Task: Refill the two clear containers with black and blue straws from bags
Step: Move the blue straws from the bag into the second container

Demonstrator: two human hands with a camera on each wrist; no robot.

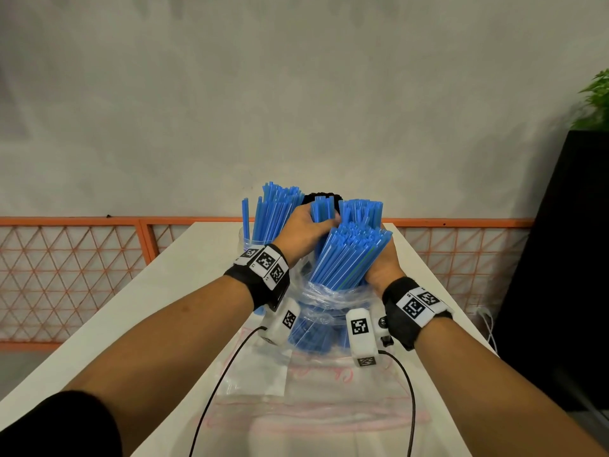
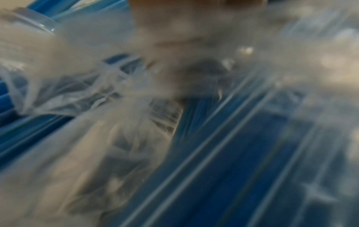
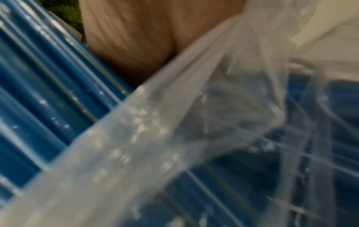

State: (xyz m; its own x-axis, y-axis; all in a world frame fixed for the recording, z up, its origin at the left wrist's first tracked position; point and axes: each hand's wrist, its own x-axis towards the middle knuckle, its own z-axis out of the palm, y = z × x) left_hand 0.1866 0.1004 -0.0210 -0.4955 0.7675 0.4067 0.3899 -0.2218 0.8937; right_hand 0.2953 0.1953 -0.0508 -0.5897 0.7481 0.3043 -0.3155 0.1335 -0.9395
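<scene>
Behind the clear bag (image 1: 324, 300), blue straws (image 1: 275, 206) already stand in one container (image 1: 245, 240); more remain bagged. A small bunch (image 1: 324, 209) is pinched by the left hand (image 1: 301, 230), the bag's bundle (image 1: 349, 255) clasped by the right hand (image 1: 384, 263).

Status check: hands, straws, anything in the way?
Left hand grips a small blue bunch. Right hand holds the blue straws in the clear bag. No visible obstruction.

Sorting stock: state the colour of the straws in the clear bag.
Blue straws in the clear plastic bag; head view shows it best.
</scene>
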